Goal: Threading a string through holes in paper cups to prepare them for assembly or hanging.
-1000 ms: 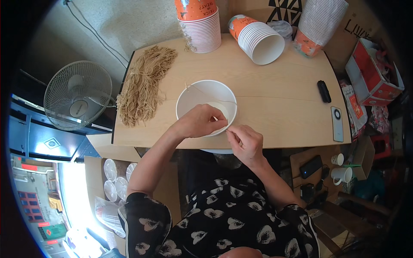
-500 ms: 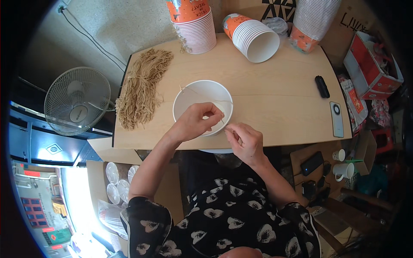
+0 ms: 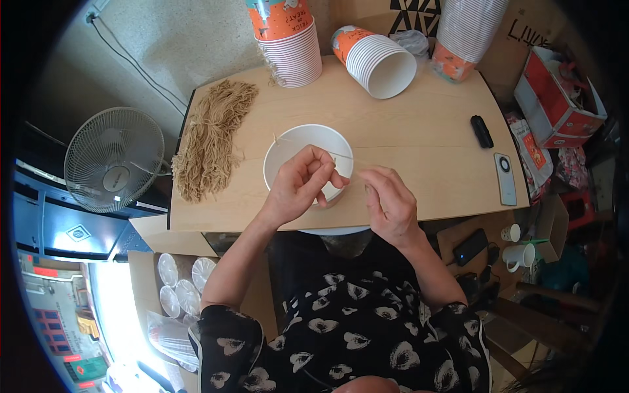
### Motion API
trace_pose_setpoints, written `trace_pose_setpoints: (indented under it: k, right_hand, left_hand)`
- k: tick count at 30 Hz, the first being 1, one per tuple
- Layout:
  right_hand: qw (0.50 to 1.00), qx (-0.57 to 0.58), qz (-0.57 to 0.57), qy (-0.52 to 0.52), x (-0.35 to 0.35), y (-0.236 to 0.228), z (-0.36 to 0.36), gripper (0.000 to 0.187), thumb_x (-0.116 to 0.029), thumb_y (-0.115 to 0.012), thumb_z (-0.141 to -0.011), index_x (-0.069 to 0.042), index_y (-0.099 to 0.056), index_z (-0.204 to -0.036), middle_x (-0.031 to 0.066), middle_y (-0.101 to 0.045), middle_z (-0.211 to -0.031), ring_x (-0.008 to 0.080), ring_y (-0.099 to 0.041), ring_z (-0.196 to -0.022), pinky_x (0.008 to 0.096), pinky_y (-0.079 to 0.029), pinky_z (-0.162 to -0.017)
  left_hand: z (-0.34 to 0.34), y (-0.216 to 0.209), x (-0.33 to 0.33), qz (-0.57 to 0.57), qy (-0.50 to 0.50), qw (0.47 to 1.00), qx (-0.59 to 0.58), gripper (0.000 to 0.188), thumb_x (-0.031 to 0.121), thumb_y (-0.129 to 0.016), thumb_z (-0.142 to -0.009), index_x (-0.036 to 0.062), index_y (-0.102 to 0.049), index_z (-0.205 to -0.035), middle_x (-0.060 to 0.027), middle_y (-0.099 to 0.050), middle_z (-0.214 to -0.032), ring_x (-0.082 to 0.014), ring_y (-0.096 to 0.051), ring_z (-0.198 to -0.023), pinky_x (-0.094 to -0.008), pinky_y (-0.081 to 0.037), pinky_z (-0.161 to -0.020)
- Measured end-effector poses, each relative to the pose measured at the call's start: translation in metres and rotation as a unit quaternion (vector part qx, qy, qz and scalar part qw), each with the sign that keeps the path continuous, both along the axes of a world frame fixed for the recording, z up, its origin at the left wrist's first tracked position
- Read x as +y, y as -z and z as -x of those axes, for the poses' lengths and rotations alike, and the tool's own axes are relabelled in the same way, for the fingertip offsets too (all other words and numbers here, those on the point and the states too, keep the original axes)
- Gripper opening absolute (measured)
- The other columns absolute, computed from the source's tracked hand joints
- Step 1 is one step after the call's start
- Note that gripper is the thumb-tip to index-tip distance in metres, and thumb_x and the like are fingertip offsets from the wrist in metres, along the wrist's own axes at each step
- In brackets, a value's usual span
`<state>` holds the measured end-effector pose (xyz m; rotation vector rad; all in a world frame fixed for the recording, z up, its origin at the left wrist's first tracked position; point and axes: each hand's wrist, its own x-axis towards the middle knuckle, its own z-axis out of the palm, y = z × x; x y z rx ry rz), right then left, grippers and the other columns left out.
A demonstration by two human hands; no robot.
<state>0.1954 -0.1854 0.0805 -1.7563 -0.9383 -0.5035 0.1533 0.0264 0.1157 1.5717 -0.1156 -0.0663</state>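
Hard to see much of the thin string (image 3: 350,159) here, it's a pale line running across the white paper bowl (image 3: 298,154) and basically vanishes against the table between the two hands. Whether it's tied to the bowl's rim, can't tell. The stack of cups at the top right (image 3: 466,33) is cut off by the frame, and the fisheye edge goes black all around.

Surface is a light wooden table (image 3: 432,137) with a carpeted floor behind it. A bundle of tan twine strands (image 3: 211,137) lies on the left end, an orange and white cup stack (image 3: 288,39) stands at the back, another stack (image 3: 377,62) lies on its side next to it. A white fan (image 3: 114,159) sits off the left edge, and a white remote (image 3: 505,178) and a small black gadget (image 3: 481,131) lie on the right.

Left hand (image 3: 298,187) is curled over the near rim of the bowl, fingertips pinched together on the string. Right hand (image 3: 390,203) is just beside the bowl, fingers loosely bent, thumb and forefinger nipping the other end.
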Motion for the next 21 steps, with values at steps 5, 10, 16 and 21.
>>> trace_pose_setpoints:
  k: [5,10,16,21]
  right_hand:
    - [0.991,-0.05,0.023,-0.123,0.009,-0.031,-0.01,0.045,0.016,-0.061,-0.075,0.002,-0.064,-0.118,0.0166,-0.068,-0.113,0.034,-0.068,-0.103,0.0404,-0.059,-0.086]
    - [0.971,-0.063,0.027,-0.228,0.031,-0.051,-0.015,0.036,0.011,-0.058,-0.081,0.001,-0.063,-0.115,0.0184,-0.068,-0.108,0.0353,-0.067,-0.104,0.0435,-0.055,-0.094]
    - [0.971,0.12,0.084,-0.19,0.032,-0.052,-0.041,0.031,0.008,-0.05,-0.093,0.001,-0.062,-0.121,0.0172,-0.069,-0.102,0.0266,-0.071,-0.093,0.0337,-0.055,-0.087]
    - [0.971,0.214,0.044,-0.1,0.009,-0.047,-0.03,0.021,0.003,-0.058,-0.096,0.005,-0.064,-0.116,0.0147,-0.073,-0.105,0.017,-0.07,-0.089,0.0304,-0.055,-0.081]
  left_hand:
    - [0.003,0.014,-0.002,0.004,-0.03,1.0,-0.007,0.011,0.009,-0.052,-0.106,-0.0001,-0.052,-0.111,-0.0094,-0.071,-0.098,-0.0095,-0.067,-0.083,-0.0214,-0.058,-0.062]
    - [0.015,0.013,-0.015,0.045,-0.043,0.996,-0.062,0.013,0.009,-0.053,-0.106,-0.0003,-0.055,-0.114,-0.0075,-0.066,-0.1,-0.011,-0.066,-0.081,-0.0234,-0.058,-0.067]
    - [0.02,0.006,0.004,0.055,0.03,0.997,0.05,0.018,0.017,-0.054,-0.107,-0.0001,-0.059,-0.113,-0.0079,-0.069,-0.099,-0.015,-0.07,-0.089,-0.0262,-0.057,-0.074]
    - [0.029,0.0,0.013,0.069,0.032,0.994,0.08,0.019,0.017,-0.056,-0.107,-0.0008,-0.061,-0.111,-0.0072,-0.071,-0.093,-0.0158,-0.071,-0.091,-0.0271,-0.057,-0.076]
